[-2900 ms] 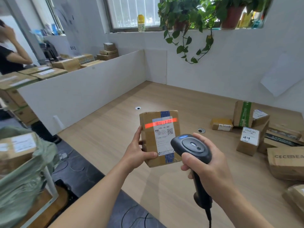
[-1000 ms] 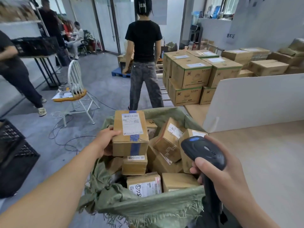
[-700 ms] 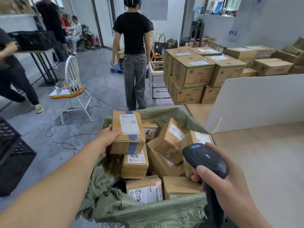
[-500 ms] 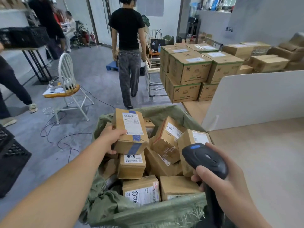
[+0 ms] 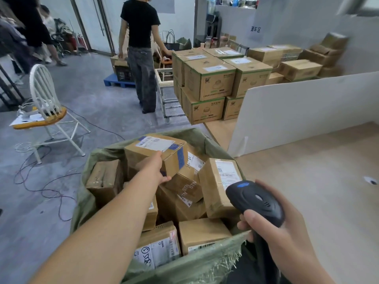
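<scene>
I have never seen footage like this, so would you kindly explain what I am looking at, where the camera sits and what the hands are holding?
There is no machine here. A person wears one wide-angle camera on the head, so you look forward and down along their own bare arms. The left hand grips a taped cardboard box with a shipping label, at the top of a pile of parcels in a green woven sack. The right hand holds a black barcode scanner by its handle. To the right is a wooden table with a small round fitting in it, edged by a white partition. Further back are stacked cartons, a white chair and a person in a black shirt.
</scene>
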Available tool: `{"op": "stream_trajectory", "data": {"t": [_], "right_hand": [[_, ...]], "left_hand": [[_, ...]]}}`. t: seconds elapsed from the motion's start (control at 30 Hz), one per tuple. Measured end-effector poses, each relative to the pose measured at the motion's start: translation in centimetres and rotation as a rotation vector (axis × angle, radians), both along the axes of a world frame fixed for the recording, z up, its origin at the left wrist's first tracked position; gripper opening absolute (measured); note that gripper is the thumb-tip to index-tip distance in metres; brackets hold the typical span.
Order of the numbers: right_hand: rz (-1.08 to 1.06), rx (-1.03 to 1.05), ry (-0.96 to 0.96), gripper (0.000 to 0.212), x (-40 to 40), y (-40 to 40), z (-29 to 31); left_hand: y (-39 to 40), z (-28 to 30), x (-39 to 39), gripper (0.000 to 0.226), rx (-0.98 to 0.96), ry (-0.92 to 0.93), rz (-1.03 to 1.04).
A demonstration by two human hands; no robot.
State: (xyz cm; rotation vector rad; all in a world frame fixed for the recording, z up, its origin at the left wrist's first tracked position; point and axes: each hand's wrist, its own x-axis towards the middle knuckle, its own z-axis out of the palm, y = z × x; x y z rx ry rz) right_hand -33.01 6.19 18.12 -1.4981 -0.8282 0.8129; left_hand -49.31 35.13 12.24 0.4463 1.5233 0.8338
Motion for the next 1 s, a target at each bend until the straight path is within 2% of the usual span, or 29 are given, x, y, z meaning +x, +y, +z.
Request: {"op": "stream_trajectory", "data": {"t": [0.2, 0.33, 0.47, 0.53, 0.63, 0.8, 1.0], "right_hand": [[-0.061, 0.015, -0.010, 0.065, 1.5, -1.2, -0.8], [-0.105, -0.008, 0.000, 0.066, 2.4, -2.1, -0.7], [-0.120, -0.018, 0.055, 0.065, 2.5, -2.6, -0.6], [-0.141, -0.048, 0.063, 0.076, 2.2, -2.6, -0.3], [-0.150, -0.066, 0.032, 0.067, 2.8, -2.9, -0.8], [-0.140, -0.108, 0.012, 0.068, 3.1, -3.0, -0.5], [-0.131, -0.059, 0.023, 0.066, 3.5, -3.2, -0.8]], "left_hand": [[2.4, -0.3, 3.0, 0.065, -0.095, -0.021, -0.175], [4.3, -0.9, 3.2, 0.071, -0.087, 0.048, -0.219], [5.0, -1.6, 3.3, 0.066, -0.024, 0.153, -0.276], [5.3, -1.6, 3.5, 0.067, -0.028, 0.150, -0.309], [5.8, -1.7, 3.9, 0.070, -0.042, 0.187, -0.358], [6.2, -1.9, 4.4, 0.070, -0.036, 0.169, -0.355], [5.8, -2.0, 4.0, 0.077, -0.043, 0.183, -0.324]]}}
